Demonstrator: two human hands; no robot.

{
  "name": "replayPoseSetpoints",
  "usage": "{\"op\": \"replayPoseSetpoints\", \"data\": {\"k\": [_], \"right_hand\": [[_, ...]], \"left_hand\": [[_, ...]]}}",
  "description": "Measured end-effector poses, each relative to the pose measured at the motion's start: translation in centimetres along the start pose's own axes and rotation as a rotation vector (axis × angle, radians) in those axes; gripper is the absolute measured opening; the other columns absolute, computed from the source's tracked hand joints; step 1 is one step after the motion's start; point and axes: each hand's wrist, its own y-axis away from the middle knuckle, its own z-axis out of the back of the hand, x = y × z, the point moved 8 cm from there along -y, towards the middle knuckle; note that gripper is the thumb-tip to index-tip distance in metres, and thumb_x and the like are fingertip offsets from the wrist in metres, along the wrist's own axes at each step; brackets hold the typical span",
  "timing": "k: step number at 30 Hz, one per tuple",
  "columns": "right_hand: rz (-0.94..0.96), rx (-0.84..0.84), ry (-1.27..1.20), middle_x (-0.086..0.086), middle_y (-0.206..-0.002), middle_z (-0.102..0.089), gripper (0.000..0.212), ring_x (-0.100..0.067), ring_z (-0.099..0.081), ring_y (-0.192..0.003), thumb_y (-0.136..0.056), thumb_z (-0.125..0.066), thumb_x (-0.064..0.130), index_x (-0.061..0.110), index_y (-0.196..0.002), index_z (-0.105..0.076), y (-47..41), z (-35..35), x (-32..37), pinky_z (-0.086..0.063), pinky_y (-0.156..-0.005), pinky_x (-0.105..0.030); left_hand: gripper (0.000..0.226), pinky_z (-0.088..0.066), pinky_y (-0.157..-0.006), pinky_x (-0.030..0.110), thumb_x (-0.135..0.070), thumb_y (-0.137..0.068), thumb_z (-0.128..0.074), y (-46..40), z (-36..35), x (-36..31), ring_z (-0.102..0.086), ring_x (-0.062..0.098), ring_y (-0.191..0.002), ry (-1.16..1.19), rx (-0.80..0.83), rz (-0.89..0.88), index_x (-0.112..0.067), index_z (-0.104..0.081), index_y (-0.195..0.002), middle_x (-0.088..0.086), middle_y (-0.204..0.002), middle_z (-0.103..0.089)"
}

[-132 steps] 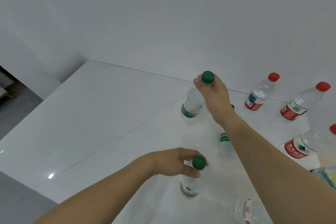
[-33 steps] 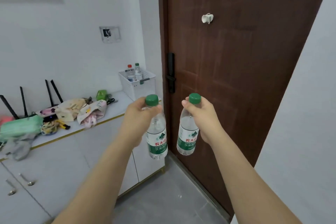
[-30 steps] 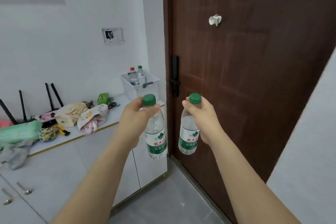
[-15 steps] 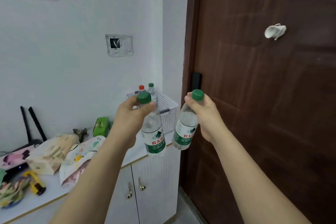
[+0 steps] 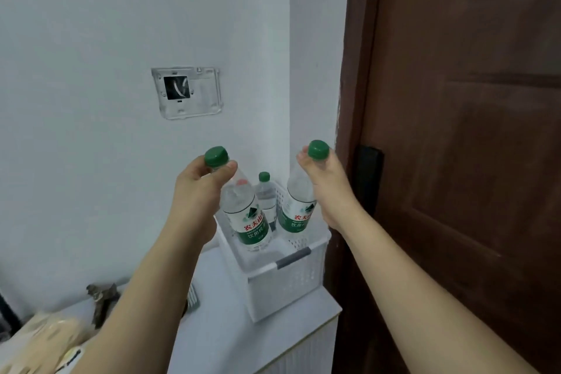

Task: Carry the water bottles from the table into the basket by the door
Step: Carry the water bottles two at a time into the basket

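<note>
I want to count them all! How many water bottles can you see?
4, maybe more hidden: one in the left hand, one in the right hand, a green-capped bottle and a red-capped bottle in the basket.

The bottles [image 5: 249, 215] are clear glossy plastic, the basket [image 5: 285, 279] is white perforated plastic, the door [image 5: 470, 130] is matt brown wood.

door [image 5: 473, 130]: dark brown wood, fills the right side
door handle [image 5: 368, 179]: black, upright on the door's left edge
wall plate [image 5: 186, 92]: clear plastic thing with a dark square hole, on the white wall
counter [image 5: 243, 328]: white top, gold trim on the edge
bags [image 5: 39, 343]: beige, kinda blurry, bottom left corner
</note>
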Motion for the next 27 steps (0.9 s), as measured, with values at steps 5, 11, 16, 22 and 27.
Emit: {"op": "replayPoseSetpoints", "data": {"k": [5,11,16,22,27], "right_hand": [[-0.093,0.084,0.104,0.012,-0.105,-0.061,0.029,0.002,-0.056,-0.096,-0.091,-0.064,0.028,0.019,-0.116,-0.053,-5.3,-1.9,-6.3,-0.042,-0.079,-0.018],[-0.113,0.24,0.394,0.002,-0.092,-0.067,0.028,-0.009,-0.06,-0.081,-0.071,-0.079,0.039,0.019,-0.088,-0.07,-9.1,-3.7,-12.1,-0.049,-0.072,-0.024],[-0.077,0.255,0.686,0.003,-0.089,-0.053,0.026,-0.01,-0.052,-0.075,-0.076,-0.075,0.042,0.019,-0.076,-0.063,-10.8,-2.8,-15.1,-0.038,-0.064,-0.022],[0.018,0.221,0.731,0.014,-0.078,-0.047,0.017,-0.001,-0.043,-0.067,-0.086,-0.069,0.032,0.021,-0.092,-0.058,-10.9,-2.2,-16.5,-0.031,-0.059,-0.019],[0.115,0.282,0.785,0.016,-0.094,-0.047,0.021,0.006,-0.046,-0.079,-0.089,-0.063,0.033,0.024,-0.107,-0.056,-10.5,-3.4,-16.8,-0.034,-0.067,-0.012]], "left_hand": [[0.011,-0.049,-0.094,0.048,-0.014,-0.086,-0.073,-5.8,-1.0,5.5,-0.069,0.025,-0.095,-0.06,-0.038,0.052,-0.018,-0.068,-0.095,0.0,-0.088,-0.075],[0.021,-0.055,-0.083,0.041,-0.01,-0.086,-0.073,-10.7,-2.0,13.0,-0.069,0.029,-0.103,-0.161,0.059,0.171,-0.018,-0.072,-0.105,0.006,-0.102,-0.075],[0.024,-0.05,-0.098,0.048,-0.028,-0.078,-0.077,-12.7,-2.6,17.4,-0.064,0.023,-0.103,-0.387,0.134,0.146,-0.031,-0.073,-0.102,0.0,-0.107,-0.071],[0.038,-0.049,-0.099,0.049,-0.05,-0.067,-0.072,-13.8,-1.4,19.5,-0.061,0.02,-0.106,-0.439,0.034,0.101,-0.036,-0.072,-0.102,-0.005,-0.113,-0.064],[0.024,-0.049,-0.092,0.043,-0.035,-0.081,-0.074,-14.0,-1.8,19.3,-0.059,0.026,-0.101,-0.52,0.049,-0.006,-0.027,-0.071,-0.104,-0.002,-0.108,-0.061]]}}
